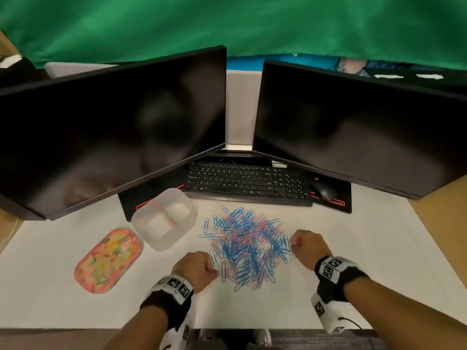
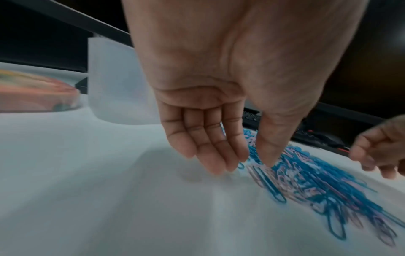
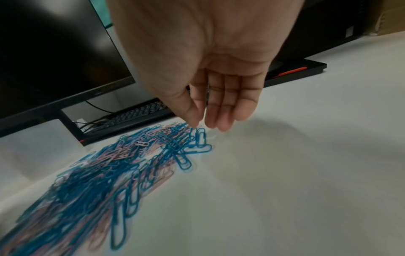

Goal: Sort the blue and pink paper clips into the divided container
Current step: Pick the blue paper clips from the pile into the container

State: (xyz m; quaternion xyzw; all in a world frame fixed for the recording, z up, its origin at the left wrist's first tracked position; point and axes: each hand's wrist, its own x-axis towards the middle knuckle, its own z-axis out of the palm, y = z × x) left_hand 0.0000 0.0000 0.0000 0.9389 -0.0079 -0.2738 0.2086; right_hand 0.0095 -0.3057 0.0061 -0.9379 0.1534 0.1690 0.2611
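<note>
Paper clips piled between hands. Left hand at pile's left edge, right hand at right edge; fingers loosely extended, gripping nothing.

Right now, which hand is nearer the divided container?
Left. The left hand sits just below and right of the divided container; the right hand is across the paper clip pile, farther away.
</note>
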